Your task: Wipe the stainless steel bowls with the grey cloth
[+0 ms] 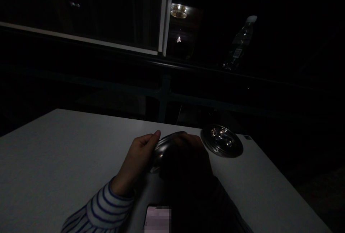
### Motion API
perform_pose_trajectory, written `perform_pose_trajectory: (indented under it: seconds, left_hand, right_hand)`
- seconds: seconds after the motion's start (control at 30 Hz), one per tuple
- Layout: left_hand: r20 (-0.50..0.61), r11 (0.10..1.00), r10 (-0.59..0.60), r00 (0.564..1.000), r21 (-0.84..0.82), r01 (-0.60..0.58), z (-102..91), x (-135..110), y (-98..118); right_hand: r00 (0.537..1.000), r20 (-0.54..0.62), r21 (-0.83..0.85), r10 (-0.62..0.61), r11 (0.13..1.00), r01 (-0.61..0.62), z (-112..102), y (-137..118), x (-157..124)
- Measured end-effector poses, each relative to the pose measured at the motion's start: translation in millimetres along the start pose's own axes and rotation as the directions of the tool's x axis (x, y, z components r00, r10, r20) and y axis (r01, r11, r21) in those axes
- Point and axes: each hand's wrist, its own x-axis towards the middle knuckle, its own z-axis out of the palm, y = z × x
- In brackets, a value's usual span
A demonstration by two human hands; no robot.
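Observation:
Between my two hands a shiny metal bowl (pixel 161 151) is held tilted above the white table. My left hand (pixel 138 155) grips its left side, thumb along the rim and fingers out of sight underneath. In deep shadow, my right hand (pixel 188 154) closes over the bowl's right side and hides much of it. Just to the right lies a stack of shiny metal dishes (pixel 222 141), apart from my hands, near the far edge of the table. Striped sleeves cover both wrists.
A phone-like object (pixel 157 220), partly blurred out, lies on the white table (pixel 81 154) near me. Beyond the table's far edge, a capped clear bottle (pixel 239 44) stands on a dark ledge (pixel 194 68) below a framed window (pixel 163 13). A small label (pixel 247 137) marks the far right corner.

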Motion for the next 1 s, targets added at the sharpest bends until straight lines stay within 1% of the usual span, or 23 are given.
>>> perform_pose_trajectory:
  seconds: [0.1,0.17,0.2,0.27,0.33,0.4,0.47,0.53,0.63,0.7,0.73,0.83,0.93,1.0]
  left_hand:
    - [0.031,0.998,0.014,0.999,0.055,-0.016,-1.4,1,-3]
    - [0.063,0.997,0.011,0.998,0.069,-0.015,-2.0,1,-4]
    - [0.064,0.997,0.007,0.998,0.071,-0.011,-2.0,1,-4]
    - [0.032,0.998,0.003,0.999,0.066,-0.005,-2.0,1,-3]
    - [-0.015,0.999,0.0,1.0,0.048,0.0,-2.7,0,-2]
    - [-0.046,1.0,0.001,0.999,0.016,0.0,-4.1,0,0]
    - [-0.061,1.0,-0.005,0.998,-0.013,0.004,-5.7,0,1]
    - [-0.069,1.0,-0.014,0.998,-0.026,0.012,-6.4,0,3]
    - [-0.073,0.999,-0.03,0.997,-0.036,0.027,-5.2,-2,5]
    - [-0.075,0.998,-0.036,0.996,-0.044,0.033,-3.3,-3,7]
    - [-0.078,0.998,-0.04,0.996,-0.048,0.036,-2.3,-3,7]
    - [-0.094,0.998,-0.043,0.995,-0.058,0.037,0.7,-5,7]
    - [-0.113,0.998,-0.01,0.994,-0.059,0.004,2.6,-5,5]
    - [-0.11,0.998,0.014,0.994,-0.057,-0.02,3.2,-4,4]
  right_hand:
    - [0.994,0.04,-0.053,-0.106,0.993,0.108,9,-11,-2]
    - [0.991,0.02,-0.058,-0.133,0.989,0.134,11,-15,-2]
    - [0.993,0.011,-0.043,-0.119,0.992,0.119,9,-15,-1]
    - [0.997,-0.016,-0.001,-0.077,0.997,0.077,2,-9,1]
    - [1.0,-0.025,0.015,0.006,1.0,-0.005,-6,0,3]
    - [0.996,-0.016,-0.004,0.083,0.997,-0.083,-11,10,4]
    - [0.994,-0.005,-0.034,0.112,0.993,-0.112,-11,16,4]
    - [0.997,-0.026,-0.051,0.075,0.996,-0.076,-9,16,4]
    - [0.995,-0.075,-0.045,-0.062,0.997,0.059,-4,5,4]
    - [0.987,-0.075,-0.036,-0.14,0.99,0.138,1,-3,2]
    - [0.985,-0.066,-0.036,-0.157,0.987,0.155,2,-6,1]
    - [0.991,-0.042,-0.024,-0.125,0.992,0.124,3,-4,-2]
    - [0.999,-0.024,-0.015,-0.036,0.999,0.036,-2,7,0]
    - [1.0,-0.008,-0.031,0.007,1.0,-0.007,-4,9,1]
